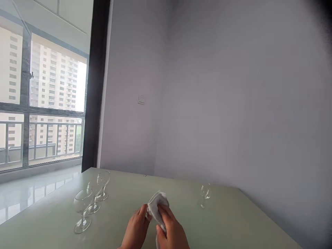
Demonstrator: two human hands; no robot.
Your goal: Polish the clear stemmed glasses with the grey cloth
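My left hand [137, 223] is closed round a small clear glass piece [148, 213], mostly hidden by the fingers and a cloth. My right hand [171, 226] presses a white cloth [157, 204] against the glass, fingers on top and thumb below. The cloth covers the glass's upper part, and one end hangs between the hands. Both hands are low in the middle of the view, over the pale green table [220, 228].
Three clear stemmed glasses stand upright at the left: a near one [82, 207], a middle one [94, 197] and a far one [103, 185]. Another small glass [205, 193] stands at the right rear. A grey wall [207, 103] borders the table.
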